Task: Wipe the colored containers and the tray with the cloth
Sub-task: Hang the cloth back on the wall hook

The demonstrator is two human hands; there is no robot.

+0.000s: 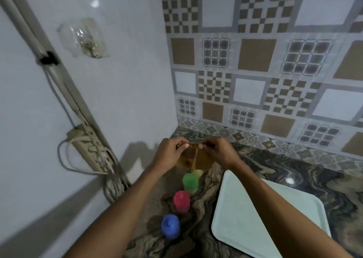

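Marbled bench (314,191) abuts a patterned tiled wall (255,61) at its far edge and a plain white wall (133,84) at its left edge, the latter bearing a slanted conduit (29,35), a cabled power strip (88,149) and, seemingly, a clear plastic bag (84,38).

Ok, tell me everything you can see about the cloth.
The cloth is thin, mustard-yellow fabric, blurred here. It is held up over the marbled counter, spread between the left hand and the right hand, which pinch its top edge. It hangs loosely with a lighter crease down the middle, touching nothing else that I can tell.
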